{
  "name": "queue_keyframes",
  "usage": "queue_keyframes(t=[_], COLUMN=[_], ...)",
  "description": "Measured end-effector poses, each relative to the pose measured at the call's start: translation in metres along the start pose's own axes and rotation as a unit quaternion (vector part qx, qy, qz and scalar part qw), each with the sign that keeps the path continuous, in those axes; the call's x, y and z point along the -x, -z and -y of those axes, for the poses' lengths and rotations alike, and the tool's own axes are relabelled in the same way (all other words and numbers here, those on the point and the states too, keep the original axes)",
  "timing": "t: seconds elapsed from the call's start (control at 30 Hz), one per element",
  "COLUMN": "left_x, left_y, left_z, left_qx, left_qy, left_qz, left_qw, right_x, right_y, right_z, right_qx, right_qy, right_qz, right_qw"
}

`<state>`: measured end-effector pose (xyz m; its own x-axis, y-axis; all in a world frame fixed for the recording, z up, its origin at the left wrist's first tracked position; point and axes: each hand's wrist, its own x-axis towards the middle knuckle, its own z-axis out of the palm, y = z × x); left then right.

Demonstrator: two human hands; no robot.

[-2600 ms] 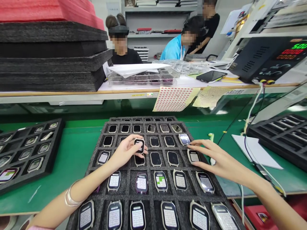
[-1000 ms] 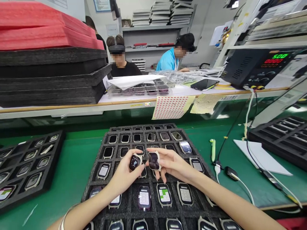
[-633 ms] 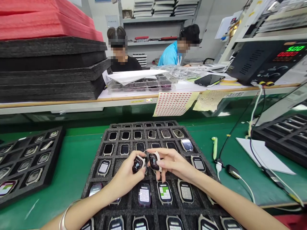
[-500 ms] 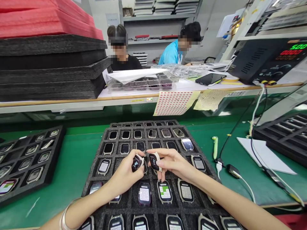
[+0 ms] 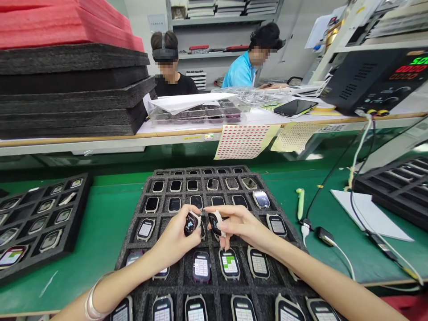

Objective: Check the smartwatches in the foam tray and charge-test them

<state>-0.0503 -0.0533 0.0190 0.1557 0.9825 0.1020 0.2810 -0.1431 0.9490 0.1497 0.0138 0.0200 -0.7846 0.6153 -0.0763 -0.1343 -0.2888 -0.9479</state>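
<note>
My left hand [image 5: 179, 234] is closed around a smartwatch [image 5: 191, 224] without a strap, its dark screen lit with small figures. In my right hand [image 5: 239, 225], thumb and fingers grip a second smartwatch [image 5: 215, 223], tilted so its pale side edge shows. The two watches face each other a small gap apart, above the middle of a black foam tray [image 5: 182, 245]. Strapless watches sit in the tray's compartments. Nearer ones have lit white screens, one shows a green-and-white screen [image 5: 229, 264], and the farther ones are dark. My hands and forearms hide some compartments.
Another foam tray of watches [image 5: 72, 238] lies left, a further tray [image 5: 397, 191] right. A green pen-like tool [image 5: 300, 203], cables and white paper [image 5: 374, 216] are right. The shelf holds stacked foam [image 5: 73, 93], a phone [image 5: 296, 108] and a power supply [image 5: 374, 84]. Two people sit beyond.
The watch in my right hand has turned a little, showing less of its screen and more of its side. My left hand keeps its hold. The camera view has shifted slightly.
</note>
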Motion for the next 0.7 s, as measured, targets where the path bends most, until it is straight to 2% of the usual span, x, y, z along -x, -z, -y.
queue_keyframes(t=[0.23, 0.7], left_x=[-0.0005, -0.0014], left_y=[0.0019, 0.0042], left_z=[0.0015, 0.0053], left_qx=[-0.013, -0.017], left_qy=[0.012, -0.004], left_qz=[-0.009, -0.028], left_qw=[1.000, 0.999], right_x=[0.0002, -0.0002], right_y=[0.0005, 0.0035], right_z=[0.0024, 0.0010], right_qx=[0.014, 0.027], right_qy=[0.002, -0.005], right_qz=[-0.005, 0.000], right_qw=[1.000, 1.000])
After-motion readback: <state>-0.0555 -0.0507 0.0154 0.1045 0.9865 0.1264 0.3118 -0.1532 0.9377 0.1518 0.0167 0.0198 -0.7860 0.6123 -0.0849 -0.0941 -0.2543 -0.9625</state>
